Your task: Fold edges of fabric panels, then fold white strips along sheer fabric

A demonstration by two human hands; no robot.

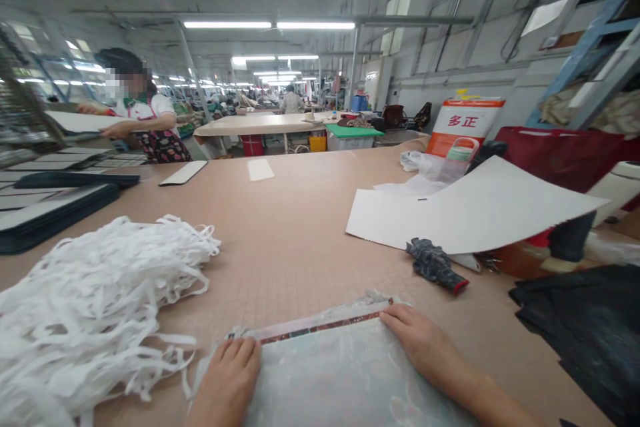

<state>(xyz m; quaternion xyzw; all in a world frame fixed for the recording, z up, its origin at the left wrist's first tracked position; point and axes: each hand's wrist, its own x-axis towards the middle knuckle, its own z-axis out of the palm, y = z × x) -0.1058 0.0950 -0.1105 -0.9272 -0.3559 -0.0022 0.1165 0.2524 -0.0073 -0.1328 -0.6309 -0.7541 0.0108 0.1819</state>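
A pale grey-green fabric piece point(330, 373) with a faint floral print lies at the near edge of the table. Along its far edge runs a narrow dark red patterned strip point(320, 328), with a thin, whitish ragged margin beyond it. My left hand point(227, 377) grips the fabric's far left corner, fingers bent over the edge. At the far right corner, my right hand point(417, 340) holds the edge with its fingers closed together; its thumb is hidden. The cloth looks spread between both hands.
White fabric strips point(100, 307) heap up at left, before stacked dark-edged panels point(60, 213). At right lie a large white sheet point(465, 213), a dark glove point(435, 265) and black material point(585, 333). A co-worker point(145, 113) handles a panel across the brown table point(300, 233).
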